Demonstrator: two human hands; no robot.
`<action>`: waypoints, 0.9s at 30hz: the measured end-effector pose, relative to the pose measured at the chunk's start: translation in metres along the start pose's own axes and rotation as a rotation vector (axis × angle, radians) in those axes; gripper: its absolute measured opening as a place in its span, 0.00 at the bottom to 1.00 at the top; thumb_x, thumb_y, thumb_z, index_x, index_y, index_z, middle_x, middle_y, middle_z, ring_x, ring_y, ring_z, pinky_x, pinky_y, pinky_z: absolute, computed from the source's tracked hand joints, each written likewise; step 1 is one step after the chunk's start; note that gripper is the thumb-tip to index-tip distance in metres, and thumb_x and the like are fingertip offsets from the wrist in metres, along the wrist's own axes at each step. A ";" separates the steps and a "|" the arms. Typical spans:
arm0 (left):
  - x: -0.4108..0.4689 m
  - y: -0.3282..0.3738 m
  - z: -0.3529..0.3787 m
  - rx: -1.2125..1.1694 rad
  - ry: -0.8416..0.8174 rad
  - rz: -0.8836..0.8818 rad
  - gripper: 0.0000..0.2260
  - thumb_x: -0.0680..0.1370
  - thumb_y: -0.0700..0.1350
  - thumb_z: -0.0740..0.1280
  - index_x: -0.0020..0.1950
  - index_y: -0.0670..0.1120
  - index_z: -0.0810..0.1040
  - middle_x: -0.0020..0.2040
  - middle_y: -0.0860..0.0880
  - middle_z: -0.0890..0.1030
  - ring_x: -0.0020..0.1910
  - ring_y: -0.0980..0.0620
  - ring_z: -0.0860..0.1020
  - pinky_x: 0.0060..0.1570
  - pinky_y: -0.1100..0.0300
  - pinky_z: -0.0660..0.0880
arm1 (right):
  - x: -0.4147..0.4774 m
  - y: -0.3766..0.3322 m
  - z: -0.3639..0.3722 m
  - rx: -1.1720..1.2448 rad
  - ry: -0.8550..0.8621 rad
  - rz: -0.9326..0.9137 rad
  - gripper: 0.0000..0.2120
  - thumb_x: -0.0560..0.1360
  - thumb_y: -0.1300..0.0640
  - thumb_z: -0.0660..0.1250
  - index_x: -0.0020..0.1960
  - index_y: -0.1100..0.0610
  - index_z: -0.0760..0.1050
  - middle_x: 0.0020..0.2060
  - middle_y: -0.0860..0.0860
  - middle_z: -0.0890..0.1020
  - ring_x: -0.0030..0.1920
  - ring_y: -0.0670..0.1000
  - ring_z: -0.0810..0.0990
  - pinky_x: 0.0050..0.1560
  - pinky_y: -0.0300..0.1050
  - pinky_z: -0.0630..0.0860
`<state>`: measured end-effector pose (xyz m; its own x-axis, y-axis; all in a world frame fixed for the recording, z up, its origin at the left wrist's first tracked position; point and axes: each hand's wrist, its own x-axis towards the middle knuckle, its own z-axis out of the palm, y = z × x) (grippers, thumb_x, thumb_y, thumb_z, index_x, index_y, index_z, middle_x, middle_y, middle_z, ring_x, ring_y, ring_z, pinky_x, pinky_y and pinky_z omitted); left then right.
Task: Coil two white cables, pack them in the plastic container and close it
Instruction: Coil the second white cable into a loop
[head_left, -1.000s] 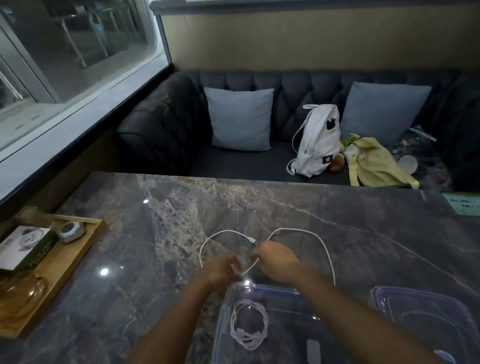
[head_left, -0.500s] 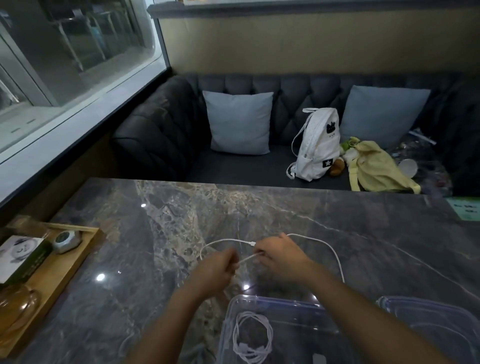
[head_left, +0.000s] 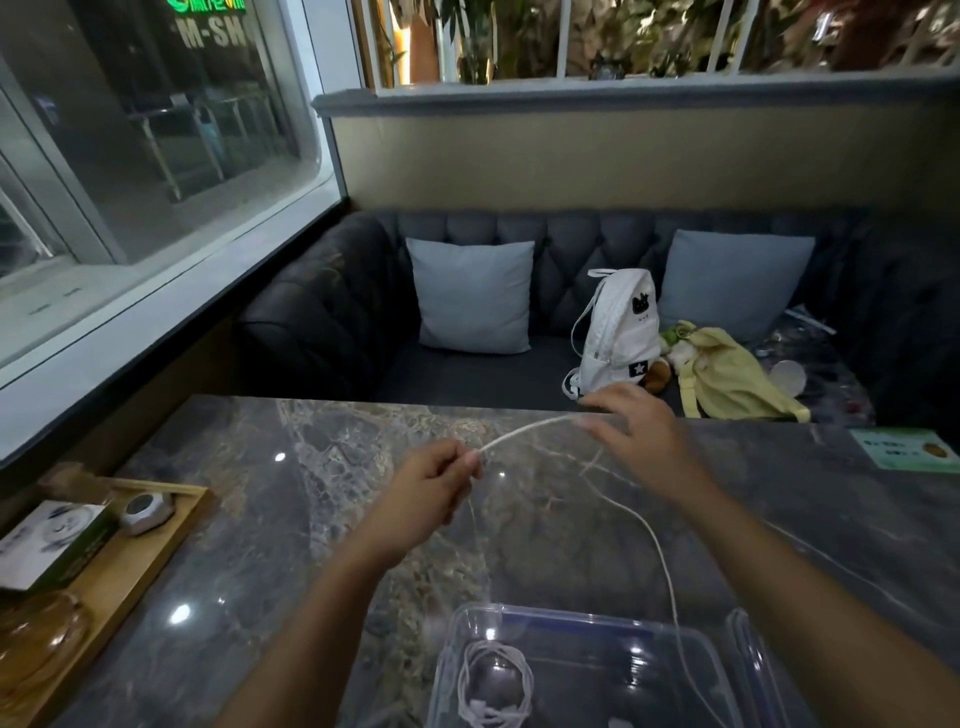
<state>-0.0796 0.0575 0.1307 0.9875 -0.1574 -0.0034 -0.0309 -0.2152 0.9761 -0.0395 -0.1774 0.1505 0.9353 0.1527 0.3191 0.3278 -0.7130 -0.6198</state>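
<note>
Hands lift and part, and the second cable (head_left: 524, 428) is drawn taut above the surface!
Pinched in left hand (head_left: 436, 483) fingers; right hand (head_left: 641, 441) fingers spread, grip unclear. In the container (head_left: 571, 616), first cable (head_left: 496, 691) lies coiled; this one's next.

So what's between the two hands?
A stretch of cable, running from left hand to right hand above the table, in the head view.

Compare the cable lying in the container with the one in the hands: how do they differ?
The coiled cable lies wound up in the container; the loose cable is uncoiled, stretched between the left hand, which pinches it, and the right hand. The coiled cable rests untouched; the loose cable is held above the table, its tail trailing down toward the container. Both are thin and white.
</note>
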 end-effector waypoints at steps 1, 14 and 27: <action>-0.002 0.005 0.006 -0.020 -0.012 -0.010 0.13 0.79 0.43 0.60 0.35 0.47 0.75 0.24 0.55 0.68 0.22 0.59 0.64 0.21 0.68 0.62 | -0.004 -0.010 -0.001 -0.080 -0.055 -0.114 0.17 0.72 0.51 0.68 0.59 0.56 0.76 0.55 0.55 0.79 0.57 0.53 0.75 0.59 0.49 0.66; -0.027 0.050 0.015 -0.192 -0.207 -0.006 0.15 0.79 0.50 0.58 0.33 0.49 0.72 0.23 0.57 0.62 0.21 0.59 0.57 0.21 0.69 0.58 | -0.013 -0.037 -0.039 0.461 0.007 -0.097 0.03 0.70 0.60 0.70 0.38 0.56 0.80 0.24 0.46 0.77 0.27 0.40 0.73 0.31 0.30 0.69; -0.043 0.067 -0.003 -0.961 -0.234 0.026 0.05 0.67 0.41 0.69 0.40 0.42 0.79 0.26 0.54 0.65 0.25 0.58 0.54 0.20 0.67 0.53 | -0.036 -0.002 -0.059 0.646 0.051 0.042 0.15 0.67 0.68 0.72 0.37 0.48 0.77 0.32 0.51 0.79 0.26 0.45 0.76 0.24 0.38 0.74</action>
<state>-0.1242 0.0525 0.1968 0.9296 -0.3601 0.0786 0.1887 0.6483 0.7377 -0.0820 -0.2217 0.1826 0.9469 0.0897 0.3088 0.3197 -0.1601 -0.9339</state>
